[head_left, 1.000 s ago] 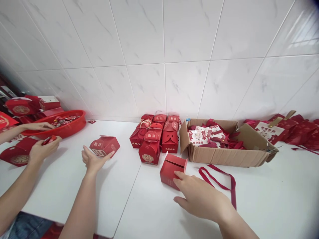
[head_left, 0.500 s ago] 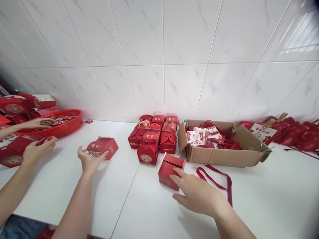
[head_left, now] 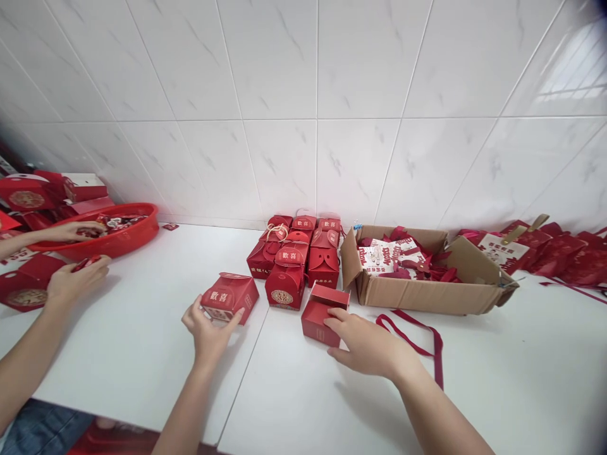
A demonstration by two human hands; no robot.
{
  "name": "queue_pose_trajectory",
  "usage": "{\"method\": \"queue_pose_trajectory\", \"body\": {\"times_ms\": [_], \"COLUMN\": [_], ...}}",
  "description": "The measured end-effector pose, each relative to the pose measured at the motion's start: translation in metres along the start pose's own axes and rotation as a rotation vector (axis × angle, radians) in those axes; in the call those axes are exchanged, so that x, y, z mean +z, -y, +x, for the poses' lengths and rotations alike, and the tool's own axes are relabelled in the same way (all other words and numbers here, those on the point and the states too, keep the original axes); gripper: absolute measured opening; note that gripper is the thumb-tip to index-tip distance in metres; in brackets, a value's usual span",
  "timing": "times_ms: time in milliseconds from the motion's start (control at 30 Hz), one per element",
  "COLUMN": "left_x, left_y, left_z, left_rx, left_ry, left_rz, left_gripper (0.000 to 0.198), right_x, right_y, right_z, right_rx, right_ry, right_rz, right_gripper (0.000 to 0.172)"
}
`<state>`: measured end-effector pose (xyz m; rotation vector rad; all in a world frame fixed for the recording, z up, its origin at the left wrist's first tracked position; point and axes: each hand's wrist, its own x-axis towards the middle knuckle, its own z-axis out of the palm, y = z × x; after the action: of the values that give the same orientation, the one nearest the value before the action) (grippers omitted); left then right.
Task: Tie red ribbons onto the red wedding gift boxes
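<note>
My left hand (head_left: 208, 332) grips a red candy box (head_left: 232, 297) with gold lettering by its near side, thumb at the right and fingers at the left. My right hand (head_left: 367, 341) is closed on the right side of another red candy box (head_left: 317, 319), fingers over its edge and thumb low at the near side; a gap shows along this box's top. Right behind stand several closed red candy boxes (head_left: 286, 284) in a cluster, some tied with cord. A dark red ribbon (head_left: 437, 354) lies to the right of my right hand.
A cardboard box (head_left: 412, 297) holds cards and red ribbons. Red bags (head_left: 564, 253) lean against the tiled wall at right. At left, a co-worker's hands (head_left: 78, 281) are by a red basin (head_left: 137, 237) of small packets, near more red boxes (head_left: 28, 196).
My left hand has carried its candy box to the right, toward the cluster. My right hand and its box have shifted slightly toward the cluster.
</note>
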<state>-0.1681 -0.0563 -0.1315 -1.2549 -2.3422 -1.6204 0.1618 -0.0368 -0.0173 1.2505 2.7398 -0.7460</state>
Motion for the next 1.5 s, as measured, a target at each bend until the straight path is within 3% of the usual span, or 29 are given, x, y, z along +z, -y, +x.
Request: {"method": "queue_pose_trajectory", "body": {"times_ms": [167,400,500,633,700,900,1067,1167,1300,1400,1433,1500], "left_x": [0.018,0.019,0.021,0.021,0.020,0.019,0.021,0.018,0.003,-0.015,-0.022,-0.035], "left_y": [0.000,0.002,0.001,0.002,0.002,-0.001,-0.003,-0.007,-0.026,-0.058,-0.072,-0.103], "left_z": [-0.014,-0.016,-0.014,-0.013,-0.013,-0.012,-0.014,-0.015,-0.010,0.004,0.010,0.020], "left_rx": [0.042,0.046,0.010,0.028,0.046,0.120,0.119,0.127,0.238,0.318,0.295,0.252], "left_ry": [0.036,0.137,0.121,0.217,0.294,0.415,0.398,0.323,0.169,0.087,0.148,0.397], "left_rz": [-0.015,-0.068,-0.270,-0.306,-0.259,-0.147,-0.095,-0.059,-0.037,-0.061,-0.090,-0.098], "left_gripper": [0.113,0.119,0.106,0.054,0.037,0.043,0.048,0.049,0.050,0.047,0.041,0.034], "right_x": [-0.002,-0.015,-0.019,-0.024,-0.025,-0.028,-0.029,-0.032,-0.040,-0.046,-0.047,-0.049], "right_y": [-0.005,-0.009,-0.011,-0.017,-0.020,-0.024,-0.023,-0.027,-0.039,-0.052,-0.058,-0.071], "right_z": [-0.002,-0.023,-0.034,-0.046,-0.050,-0.055,-0.056,-0.061,-0.074,-0.083,-0.084,-0.081], "right_rx": [-0.033,-0.054,-0.066,-0.048,-0.042,-0.051,-0.076,-0.041,0.081,0.170,0.203,0.287], "right_ry": [-0.016,-0.005,-0.014,-0.051,-0.071,-0.108,-0.094,-0.062,-0.120,-0.172,-0.199,-0.266], "right_rz": [-0.001,0.051,0.050,0.018,0.014,0.028,0.044,0.062,0.083,0.143,0.159,0.159], "right_gripper": [0.045,0.049,0.050,0.049,0.046,0.040,0.034,0.032,0.029,0.026,0.025,0.024]}}
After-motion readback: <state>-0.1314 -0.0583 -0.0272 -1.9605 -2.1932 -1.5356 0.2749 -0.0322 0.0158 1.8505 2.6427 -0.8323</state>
